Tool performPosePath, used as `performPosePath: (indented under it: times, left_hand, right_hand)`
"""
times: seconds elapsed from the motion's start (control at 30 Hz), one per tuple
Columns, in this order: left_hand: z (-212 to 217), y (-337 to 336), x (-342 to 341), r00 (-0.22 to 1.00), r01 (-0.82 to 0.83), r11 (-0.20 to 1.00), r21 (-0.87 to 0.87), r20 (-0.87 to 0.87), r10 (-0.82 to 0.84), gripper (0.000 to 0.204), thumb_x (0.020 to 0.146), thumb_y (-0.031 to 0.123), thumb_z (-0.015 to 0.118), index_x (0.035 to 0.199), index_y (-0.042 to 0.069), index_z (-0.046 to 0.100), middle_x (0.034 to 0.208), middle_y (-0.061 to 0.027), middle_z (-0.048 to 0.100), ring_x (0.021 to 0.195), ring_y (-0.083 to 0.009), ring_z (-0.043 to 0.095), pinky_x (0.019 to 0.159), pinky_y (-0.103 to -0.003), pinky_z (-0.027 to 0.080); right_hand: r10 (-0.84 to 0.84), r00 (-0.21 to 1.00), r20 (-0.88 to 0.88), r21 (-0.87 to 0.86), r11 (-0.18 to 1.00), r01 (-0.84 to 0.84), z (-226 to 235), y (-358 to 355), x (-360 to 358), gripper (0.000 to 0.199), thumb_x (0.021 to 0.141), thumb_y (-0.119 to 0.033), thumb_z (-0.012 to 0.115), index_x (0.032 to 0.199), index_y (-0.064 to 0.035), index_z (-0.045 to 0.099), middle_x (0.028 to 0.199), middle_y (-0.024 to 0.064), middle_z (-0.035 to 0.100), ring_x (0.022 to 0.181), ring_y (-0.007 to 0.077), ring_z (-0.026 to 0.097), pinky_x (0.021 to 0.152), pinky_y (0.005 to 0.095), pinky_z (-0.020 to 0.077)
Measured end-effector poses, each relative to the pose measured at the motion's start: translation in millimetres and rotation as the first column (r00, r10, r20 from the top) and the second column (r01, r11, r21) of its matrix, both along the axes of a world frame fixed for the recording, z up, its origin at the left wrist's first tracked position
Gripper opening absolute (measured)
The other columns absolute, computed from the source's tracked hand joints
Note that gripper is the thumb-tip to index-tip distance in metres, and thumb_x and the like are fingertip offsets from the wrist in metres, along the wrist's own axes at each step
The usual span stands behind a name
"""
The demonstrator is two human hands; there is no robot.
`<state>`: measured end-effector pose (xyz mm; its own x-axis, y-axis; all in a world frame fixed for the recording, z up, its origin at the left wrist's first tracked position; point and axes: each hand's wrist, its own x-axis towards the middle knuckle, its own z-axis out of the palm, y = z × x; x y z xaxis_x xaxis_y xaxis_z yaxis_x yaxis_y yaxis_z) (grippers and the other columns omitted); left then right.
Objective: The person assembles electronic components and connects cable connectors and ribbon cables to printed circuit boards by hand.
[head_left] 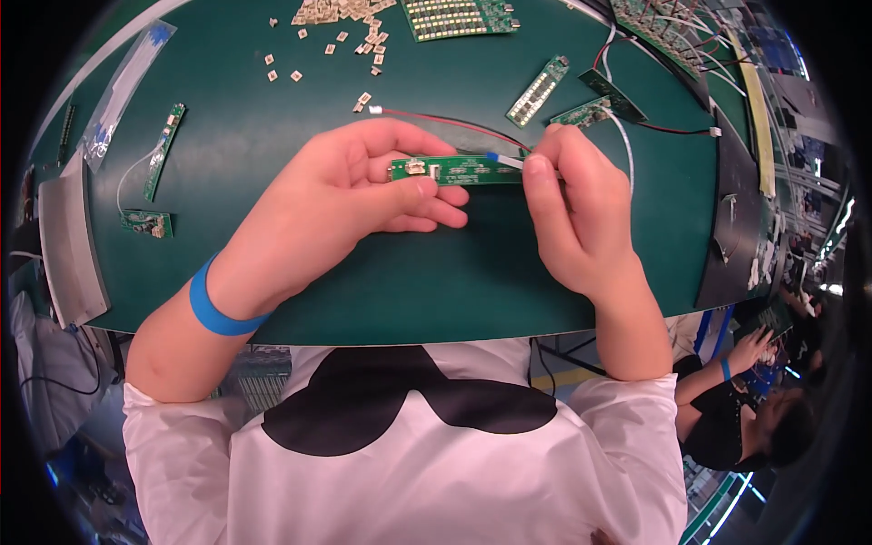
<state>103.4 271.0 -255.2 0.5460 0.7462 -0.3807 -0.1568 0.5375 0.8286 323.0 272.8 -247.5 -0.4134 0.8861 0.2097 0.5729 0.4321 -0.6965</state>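
My left hand (341, 177) is closed on the left end of a narrow green circuit board (468, 171), thumb in front and fingers behind. Small pale connectors sit near that end of the board. My right hand (581, 204) pinches a short white flat ribbon cable (507, 161) with a blue tip, which lies over the board's right part. The tip is apart from the connectors at the left. Behind the board, a red and black wire pair (445, 119) with a white plug runs toward my right fingers; its far end is hidden there.
Loose small connectors (341, 11) are heaped at the back beside a panel of boards (459, 18). A board strip (538, 91) and wired boards (581, 113) lie at right. Toward the left are a plastic bag (127, 86) and two boards joined by a cable (165, 153).
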Motion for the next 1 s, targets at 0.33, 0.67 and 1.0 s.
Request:
performPosePath:
  times: [0.33, 0.67, 1.0]
  left_hand:
    - [-8.0, -4.2, 1.5, 0.998, -0.020, 1.000, -0.020, 0.055, 0.021, 0.026, 0.091, 0.005, 0.050, 0.116, -0.003, 0.049, 0.108, -0.0153, 0.062, 0.095, -0.0241, 0.065, 0.080, -0.028, 0.054]
    - [-11.7, -3.9, 2.0, 0.998, -0.007, 0.999, -0.037, 0.064, 0.009, 0.026, 0.091, 0.007, 0.051, 0.114, -0.005, 0.050, 0.108, -0.0174, 0.062, 0.094, -0.0241, 0.065, 0.079, -0.027, 0.054]
    - [-14.0, -4.7, 1.5, 0.998, -0.009, 1.000, -0.016, 0.065, 0.010, 0.025, 0.091, 0.008, 0.053, 0.113, -0.004, 0.050, 0.108, -0.0166, 0.062, 0.094, -0.0238, 0.065, 0.079, -0.027, 0.054]
  right_hand:
    - [0.048, 0.998, 0.040, 0.109, 0.993, -0.052, -6.5, -6.4, -4.1, 0.006, 0.076, -0.001, 0.063, 0.080, -0.0005, 0.059, 0.101, 0.0133, 0.045, 0.088, 0.0188, 0.045, 0.074, 0.0262, 0.0372]
    - [-0.035, 0.999, -0.041, 0.063, 0.997, 0.038, -13.5, -10.5, -7.6, 0.004, 0.078, 0.004, 0.062, 0.082, 0.0023, 0.060, 0.103, 0.0143, 0.050, 0.098, 0.0175, 0.045, 0.074, 0.0250, 0.0370]
    - [-0.022, 0.998, -0.060, 0.041, 0.999, 0.025, -15.4, -10.4, -9.5, 0.004, 0.079, 0.003, 0.062, 0.082, 0.0030, 0.059, 0.102, 0.0136, 0.051, 0.094, 0.0154, 0.046, 0.074, 0.0241, 0.0374]
